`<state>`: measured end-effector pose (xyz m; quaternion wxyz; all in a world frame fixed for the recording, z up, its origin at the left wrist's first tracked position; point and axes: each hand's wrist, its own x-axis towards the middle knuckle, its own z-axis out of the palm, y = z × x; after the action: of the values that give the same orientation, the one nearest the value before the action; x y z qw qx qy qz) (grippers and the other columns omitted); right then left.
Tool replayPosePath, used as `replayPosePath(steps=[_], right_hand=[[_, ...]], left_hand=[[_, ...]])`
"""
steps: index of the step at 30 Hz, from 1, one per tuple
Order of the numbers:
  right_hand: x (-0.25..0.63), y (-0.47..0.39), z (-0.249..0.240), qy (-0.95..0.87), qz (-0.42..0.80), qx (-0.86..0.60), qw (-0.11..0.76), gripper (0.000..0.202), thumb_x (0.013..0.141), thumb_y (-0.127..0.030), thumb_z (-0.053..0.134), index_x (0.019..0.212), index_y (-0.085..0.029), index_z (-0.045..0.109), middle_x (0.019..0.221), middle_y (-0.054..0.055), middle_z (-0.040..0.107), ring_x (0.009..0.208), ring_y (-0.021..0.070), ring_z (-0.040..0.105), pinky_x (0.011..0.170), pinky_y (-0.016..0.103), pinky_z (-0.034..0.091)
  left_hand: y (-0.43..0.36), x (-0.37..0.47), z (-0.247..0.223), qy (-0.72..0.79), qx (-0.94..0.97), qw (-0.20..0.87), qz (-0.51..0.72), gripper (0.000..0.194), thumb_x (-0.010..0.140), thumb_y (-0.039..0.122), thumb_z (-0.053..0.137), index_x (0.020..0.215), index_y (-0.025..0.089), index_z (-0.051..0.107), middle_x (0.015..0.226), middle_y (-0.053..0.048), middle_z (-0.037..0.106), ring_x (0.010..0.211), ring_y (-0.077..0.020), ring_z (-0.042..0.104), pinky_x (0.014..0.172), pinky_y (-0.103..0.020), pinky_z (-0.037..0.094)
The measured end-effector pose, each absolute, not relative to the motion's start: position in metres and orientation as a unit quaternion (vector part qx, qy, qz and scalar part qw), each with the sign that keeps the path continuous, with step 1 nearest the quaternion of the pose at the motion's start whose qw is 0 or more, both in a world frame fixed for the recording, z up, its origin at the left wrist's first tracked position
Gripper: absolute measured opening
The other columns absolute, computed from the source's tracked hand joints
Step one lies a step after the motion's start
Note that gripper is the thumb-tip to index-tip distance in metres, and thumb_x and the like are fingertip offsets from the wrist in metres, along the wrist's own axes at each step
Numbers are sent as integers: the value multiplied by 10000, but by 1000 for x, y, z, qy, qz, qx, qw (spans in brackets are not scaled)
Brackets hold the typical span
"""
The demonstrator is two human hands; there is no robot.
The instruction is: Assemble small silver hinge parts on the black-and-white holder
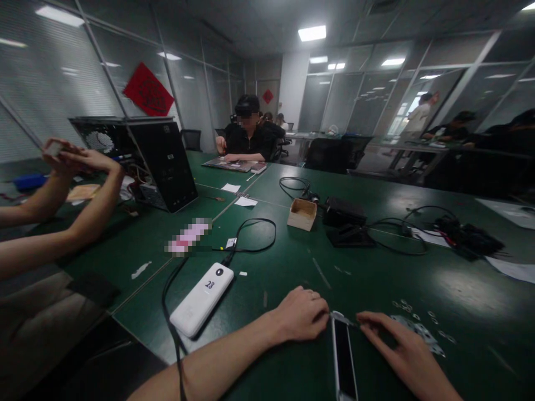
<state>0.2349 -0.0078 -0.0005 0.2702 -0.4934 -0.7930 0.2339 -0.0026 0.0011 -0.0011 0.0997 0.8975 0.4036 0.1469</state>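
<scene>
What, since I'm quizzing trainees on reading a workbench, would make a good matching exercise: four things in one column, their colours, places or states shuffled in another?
Column one
1. Block marked 28
2. Small box
3. Computer case
4. Slim device with a dark face

Column two
A. Brown and open at the top
B. Between the left hand and the right hand
C. White, with rounded corners
D. Black-fronted and standing upright

Right pairs: 1-C; 2-A; 3-D; 4-B
</scene>
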Motion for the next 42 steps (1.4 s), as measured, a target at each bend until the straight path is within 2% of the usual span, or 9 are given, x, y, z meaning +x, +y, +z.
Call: replayPosePath(steps=[9,23,36,42], right_hand=[[229,-9,-6,-765,265,-513,284,319,788,-499,562,891,-241,718,886,43,730,787,206,689,697,286,573],[222,-9,-12,-801,233,-463,300,277,870,-425,514,947,-227,691,910,47,719,818,196,683,711,299,575],[223,-9,-12,-846,158,-406,309,227,910,-339,476,988,-204,641,912,62,688,828,176,666,727,307,576],[253,3,-2,-855,19,-430,291,279,908,-339,447,1053,-184,629,990,100,677,916,223,638,813,396,536]], left_hand=[[1,-2,1,407,893,119,150,131,901,244,487,903,175,598,843,-22,636,800,-162,601,694,-271,397],[2,-2,0,400,896,114,156,130,901,238,484,918,173,595,852,-24,635,810,-167,595,700,-275,398],[2,-2,-1,399,896,122,154,129,903,234,478,908,176,594,859,-28,633,825,-173,596,714,-282,402],[2,-2,4,399,895,138,145,147,905,230,463,921,174,598,878,-38,635,826,-175,592,717,-283,408]])
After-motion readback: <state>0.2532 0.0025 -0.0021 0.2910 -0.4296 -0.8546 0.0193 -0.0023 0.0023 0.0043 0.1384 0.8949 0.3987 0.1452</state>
